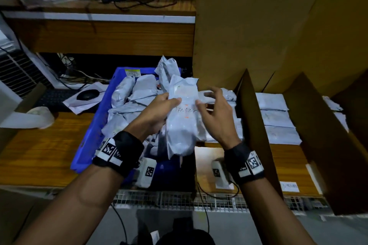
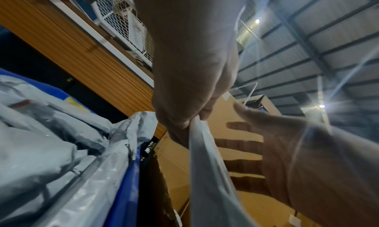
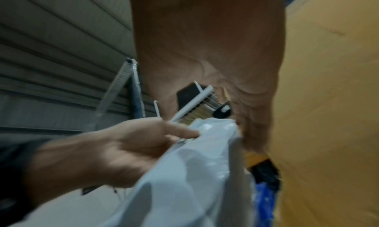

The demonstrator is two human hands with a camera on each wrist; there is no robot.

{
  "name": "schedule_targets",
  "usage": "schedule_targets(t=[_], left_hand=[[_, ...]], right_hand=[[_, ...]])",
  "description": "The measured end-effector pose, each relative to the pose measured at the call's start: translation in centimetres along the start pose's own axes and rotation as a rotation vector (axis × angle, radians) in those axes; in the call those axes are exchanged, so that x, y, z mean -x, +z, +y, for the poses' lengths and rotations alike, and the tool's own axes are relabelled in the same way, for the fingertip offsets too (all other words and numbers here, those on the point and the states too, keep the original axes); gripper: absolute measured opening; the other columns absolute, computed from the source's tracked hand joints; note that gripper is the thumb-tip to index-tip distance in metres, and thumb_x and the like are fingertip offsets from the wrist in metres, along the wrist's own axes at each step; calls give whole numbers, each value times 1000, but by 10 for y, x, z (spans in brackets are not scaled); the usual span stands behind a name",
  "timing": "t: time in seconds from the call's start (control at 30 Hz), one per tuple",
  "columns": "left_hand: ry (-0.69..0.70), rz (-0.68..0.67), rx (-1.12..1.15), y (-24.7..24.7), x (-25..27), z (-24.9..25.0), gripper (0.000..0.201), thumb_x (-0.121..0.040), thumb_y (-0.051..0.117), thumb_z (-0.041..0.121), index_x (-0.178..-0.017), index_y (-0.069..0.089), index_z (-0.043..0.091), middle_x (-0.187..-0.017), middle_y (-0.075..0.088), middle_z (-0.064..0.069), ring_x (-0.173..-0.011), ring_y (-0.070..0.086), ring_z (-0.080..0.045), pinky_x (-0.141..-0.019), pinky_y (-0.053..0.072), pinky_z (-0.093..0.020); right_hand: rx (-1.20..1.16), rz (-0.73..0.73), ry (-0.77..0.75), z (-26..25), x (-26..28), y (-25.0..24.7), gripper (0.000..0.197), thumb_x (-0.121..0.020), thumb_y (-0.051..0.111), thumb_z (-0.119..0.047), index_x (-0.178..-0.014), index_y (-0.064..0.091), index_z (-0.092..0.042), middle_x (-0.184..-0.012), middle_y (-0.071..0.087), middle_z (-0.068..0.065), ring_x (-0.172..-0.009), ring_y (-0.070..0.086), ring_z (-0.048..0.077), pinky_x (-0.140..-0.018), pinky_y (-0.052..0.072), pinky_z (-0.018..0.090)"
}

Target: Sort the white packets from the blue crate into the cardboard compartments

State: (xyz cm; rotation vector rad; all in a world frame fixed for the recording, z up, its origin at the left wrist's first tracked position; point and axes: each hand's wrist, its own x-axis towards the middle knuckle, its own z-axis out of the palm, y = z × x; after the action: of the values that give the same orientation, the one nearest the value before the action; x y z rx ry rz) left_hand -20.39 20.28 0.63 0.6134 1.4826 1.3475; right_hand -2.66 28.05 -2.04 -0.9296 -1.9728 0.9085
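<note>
My left hand point(image 1: 171, 103) pinches the left edge of a white packet point(image 1: 182, 121) with handwriting on it, held up over the right side of the blue crate point(image 1: 93, 125). In the left wrist view the thumb and fingers of that left hand point(image 2: 194, 118) clamp the white packet point(image 2: 207, 173) at its top edge. My right hand point(image 1: 209, 99) hovers at the packet's right edge with fingers spread; only the thumb looks close to it. Several more white packets point(image 1: 123, 91) fill the crate. To the right are cardboard compartments with dividers point(image 1: 253, 117) and flat packets point(image 1: 272, 113) inside.
A tall cardboard wall point(image 1: 258, 26) rises behind the compartments. A computer mouse point(image 1: 87, 94) on paper and a tape roll point(image 1: 39, 113) lie left of the crate on the wooden table. A wire grille point(image 1: 179, 199) runs along the front edge. A label point(image 1: 289, 186) marks one compartment.
</note>
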Motion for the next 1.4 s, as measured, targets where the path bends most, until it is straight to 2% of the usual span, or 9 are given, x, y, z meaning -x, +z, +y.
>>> schedule_targets(t=[0.2,0.37,0.47,0.63,0.73,0.87,1.03,1.17,1.4], left_hand=[[59,-18,27,23,7,14,28,-111,47,13,-127,69,5,-108,81,-9,-93,79,-23,-74,65,-34],[23,-176,11,27,4,17,28,-113,47,24,-115,72,13,-105,81,-6,-98,77,-24,-95,60,-43],[70,-145,-95,28,-9,14,32,-111,49,38,-114,72,17,-111,79,-2,-105,74,-24,-90,57,-34],[301,121,-936,16,-41,-10,33,-107,55,27,-136,65,16,-135,68,-7,-125,61,-27,-94,43,-30],[241,-1,-1181,11,-61,-30,50,-104,56,16,-150,45,0,-153,48,-23,-143,46,-37,-111,37,-37],[41,-190,-1435,11,-81,-54,83,-107,51,27,-167,-2,4,-175,-12,-18,-163,-4,-35,-130,12,-52],[47,-287,-1516,3,-86,-58,89,-107,53,19,-166,-12,3,-171,-29,-18,-161,-17,-39,-128,7,-59],[30,-294,-1537,5,-85,-61,95,-102,56,14,-165,-14,3,-169,-32,-19,-160,-19,-40,-128,6,-60],[11,-301,-1566,5,-89,-63,99,-101,58,13,-166,-16,6,-168,-36,-18,-160,-20,-40,-128,6,-60]], right_hand=[[173,-196,10,-33,13,11,125,-84,80,-61,-168,-3,-18,-175,11,2,-154,22,16,-113,37,29],[234,-127,43,-15,-1,1,114,-86,78,-34,-167,0,-19,-166,20,11,-147,36,33,-107,49,49],[273,-98,64,6,-14,-14,109,-85,80,-30,-166,8,-17,-156,29,16,-143,39,38,-109,46,52],[468,-147,147,62,-49,-43,110,-83,83,-43,-164,10,-21,-153,31,17,-134,45,47,-108,45,64],[652,-283,204,92,-64,-43,112,-82,85,-36,-164,9,-24,-156,29,17,-132,43,50,-105,44,68],[842,-534,212,122,-69,-23,111,-84,80,-18,-165,4,-27,-160,23,20,-140,36,53,-108,39,70],[966,-726,116,153,-59,6,116,-82,81,-35,-165,1,-31,-164,23,12,-138,37,50,-109,36,68],[942,-801,87,174,-52,17,113,-78,79,-26,-163,5,-33,-164,25,9,-137,37,50,-111,33,70],[970,-832,62,189,-37,21,111,-91,68,-14,-166,-11,-36,-176,-1,-5,-157,7,46,-119,10,76]])
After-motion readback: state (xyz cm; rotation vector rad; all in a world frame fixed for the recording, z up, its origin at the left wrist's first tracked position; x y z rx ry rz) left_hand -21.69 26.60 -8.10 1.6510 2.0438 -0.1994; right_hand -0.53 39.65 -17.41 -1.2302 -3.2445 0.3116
